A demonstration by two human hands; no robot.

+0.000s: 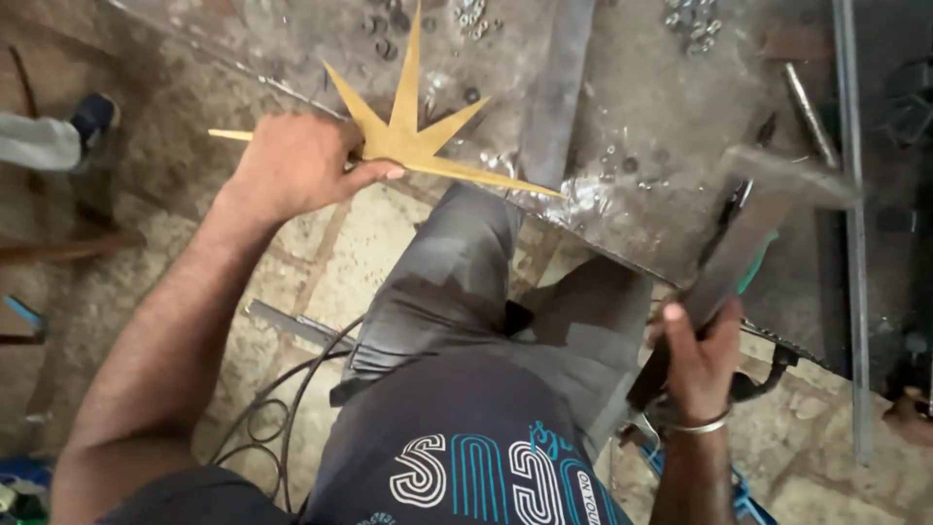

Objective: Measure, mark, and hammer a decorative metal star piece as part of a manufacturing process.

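the gold star (406,136) with long sharp points lies flat at the edge of the metal table (641,126). the left hand (296,165) is closed on its left side, thumb pressing on top. the right hand (702,365) is wrapped tight round the handle of a hammer (753,219), lifted over the table. the points could poke the hand if the star slips. the hammer is blurry, and the cables (282,408) on the floor are partly hidden.

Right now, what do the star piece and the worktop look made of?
Star piece: looks like thin flat sheet metal with a matte yellow-gold finish, either brass or a coat of paint, held by the left hand. Worktop: bare grey steel plate, scuffed, with bright weld spatter.
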